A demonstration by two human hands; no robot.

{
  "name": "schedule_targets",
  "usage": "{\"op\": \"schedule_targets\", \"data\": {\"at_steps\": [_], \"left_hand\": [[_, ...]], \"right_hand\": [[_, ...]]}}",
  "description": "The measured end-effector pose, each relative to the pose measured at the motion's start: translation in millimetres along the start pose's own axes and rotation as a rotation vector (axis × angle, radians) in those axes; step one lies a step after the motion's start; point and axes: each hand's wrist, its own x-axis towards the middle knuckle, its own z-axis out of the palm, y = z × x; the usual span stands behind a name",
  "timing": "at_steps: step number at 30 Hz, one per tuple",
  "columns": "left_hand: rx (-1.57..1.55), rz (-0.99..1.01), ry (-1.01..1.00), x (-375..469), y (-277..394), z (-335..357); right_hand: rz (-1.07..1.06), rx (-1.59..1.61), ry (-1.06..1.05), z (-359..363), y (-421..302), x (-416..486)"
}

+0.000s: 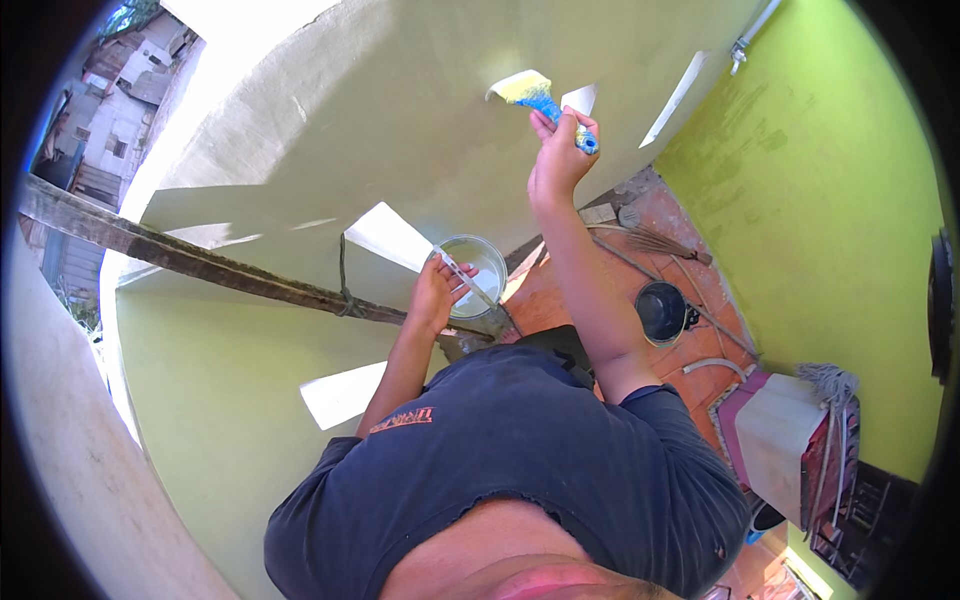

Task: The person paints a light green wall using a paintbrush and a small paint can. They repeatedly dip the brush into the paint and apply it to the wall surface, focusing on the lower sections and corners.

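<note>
My right hand [561,157] is raised and grips a paintbrush by its blue, paint-smeared handle [586,139]. Pale yellow paint coats the brush's bristles [523,84], whose tips meet the olive-toned wall [420,127] in front of me. Lower down, my left hand [433,291] has its fingers around a flat pale strip [466,277] that crosses the mouth of a bucket [491,262]. The strip looks like the bucket's handle, though this is not certain. Whitish liquid shows inside the bucket.
A weathered wooden beam [225,270] with a tied cord slants in from the left. Below right, on orange floor tiles [555,300], are a black bucket [660,311], a twig broom [667,244] and a hose [626,259]. A string mop [829,382] rests on a pale boxy object [780,435].
</note>
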Motion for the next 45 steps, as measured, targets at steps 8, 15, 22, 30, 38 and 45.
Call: {"op": "schedule_targets", "data": {"at_steps": [8,15,22,30,38,45], "left_hand": [[-0.016,-0.012,0.02,-0.6,-2.1,-1.6],[-0.001,-0.014,-0.015,1.2,-6.0,-5.8],[0.048,-0.035,-0.003,3.4,-10.8,-4.8],[0.009,-0.017,0.013,1.8,-15.6,-12.5],[-0.029,-0.099,0.122,8.9,-22.7,-29.3],[0.021,-0.063,0.079,11.4,-24.2,-29.5]], "right_hand": [[-0.151,0.143,-0.194,41.5,-30.4,-7.3],[0.166,-0.274,0.159,-103.1,75.8,-44.4],[-0.007,0.039,-0.094,8.1,-7.2,-37.3],[-0.173,0.144,-0.254,42.1,-11.5,-52.9],[0.219,-0.271,0.104,-98.1,89.8,-82.9],[-0.031,0.114,-0.166,17.2,-6.4,-66.6]]}}
